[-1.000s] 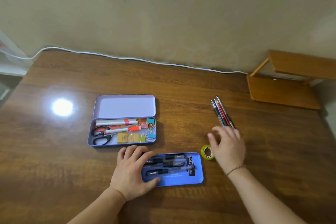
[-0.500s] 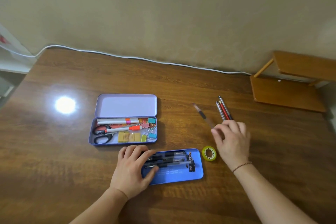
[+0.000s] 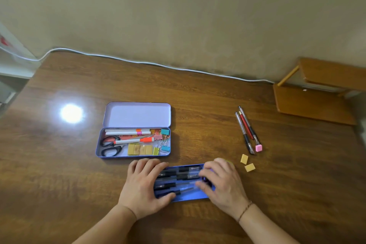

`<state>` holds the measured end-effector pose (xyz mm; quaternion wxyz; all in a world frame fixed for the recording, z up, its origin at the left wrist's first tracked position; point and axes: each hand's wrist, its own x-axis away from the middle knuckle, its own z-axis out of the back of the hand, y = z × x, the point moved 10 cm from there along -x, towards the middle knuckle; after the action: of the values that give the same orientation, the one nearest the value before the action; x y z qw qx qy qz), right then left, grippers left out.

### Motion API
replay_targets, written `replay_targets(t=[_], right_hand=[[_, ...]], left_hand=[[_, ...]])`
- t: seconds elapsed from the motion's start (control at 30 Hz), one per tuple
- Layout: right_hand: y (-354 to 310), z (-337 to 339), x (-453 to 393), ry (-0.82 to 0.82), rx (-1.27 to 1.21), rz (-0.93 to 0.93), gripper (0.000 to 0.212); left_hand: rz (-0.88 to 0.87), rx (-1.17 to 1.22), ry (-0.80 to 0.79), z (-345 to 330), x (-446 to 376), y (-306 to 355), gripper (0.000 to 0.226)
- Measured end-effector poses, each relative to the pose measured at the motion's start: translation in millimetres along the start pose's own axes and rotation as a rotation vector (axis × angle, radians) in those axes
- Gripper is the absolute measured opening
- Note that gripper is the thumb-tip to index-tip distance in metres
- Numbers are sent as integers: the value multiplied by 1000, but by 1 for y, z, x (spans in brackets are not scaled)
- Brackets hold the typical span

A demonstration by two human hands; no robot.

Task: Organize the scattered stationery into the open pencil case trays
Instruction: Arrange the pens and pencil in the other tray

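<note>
Head view: looking down on a brown wood-grain counter (image 3: 198, 105) set against a beige wall.
Left hand (image 3: 145, 186): palm down on the left end of the blue tray, fingers spread and nearly straight over the pens, thumb along the near rim.
Right hand (image 3: 221, 182): resting on the right end of the same tray, fingers bent down onto the pen ends; blurred, so cannot tell whether pinching one or only pressing. Thin bracelet (image 3: 244, 208) at the wrist.
Blue tray (image 3: 188, 197): lying flat between the two hands, nearest the viewer, holding several black pens (image 3: 178, 174) laid lengthwise.
Yellow erasers (image 3: 247, 163): two small blocks loose on the counter just right of the right hand.
Pink eraser (image 3: 258, 148): slightly farther, touching the near tip of the loose pens.
Loose pens (image 3: 246, 128): three side by side, one red, angled away, well right of the case.
Purple pencil case (image 3: 105, 140): open, just beyond the left hand, lid (image 3: 136, 115) laid back; inside, scissors (image 3: 111, 145) at left, white markers (image 3: 128, 131), a row of yellow erasers, coloured binder clips (image 3: 165, 140) at right.
Glare spot (image 3: 71, 113): left of the case.
White cable (image 3: 150, 63): along the far edge.
Wooden shelf (image 3: 316, 89): far right corner.
</note>
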<state>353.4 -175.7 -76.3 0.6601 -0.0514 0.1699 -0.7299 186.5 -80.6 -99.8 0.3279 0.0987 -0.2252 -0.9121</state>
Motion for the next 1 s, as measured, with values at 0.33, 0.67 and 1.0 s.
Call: replay_targets(t=[0.33,0.67,1.0], right_hand=[[168,57,-16,-78,384,-775,35],[-4,13,-3,21,27,106,18],[48,28,-17,115,42,-116,28]], left_hand=[[-2,-22,-8,0,-2,2,60],[27,159,36,8,-2,-5,63],[11,-6,-20,-1,-2,-2,84]])
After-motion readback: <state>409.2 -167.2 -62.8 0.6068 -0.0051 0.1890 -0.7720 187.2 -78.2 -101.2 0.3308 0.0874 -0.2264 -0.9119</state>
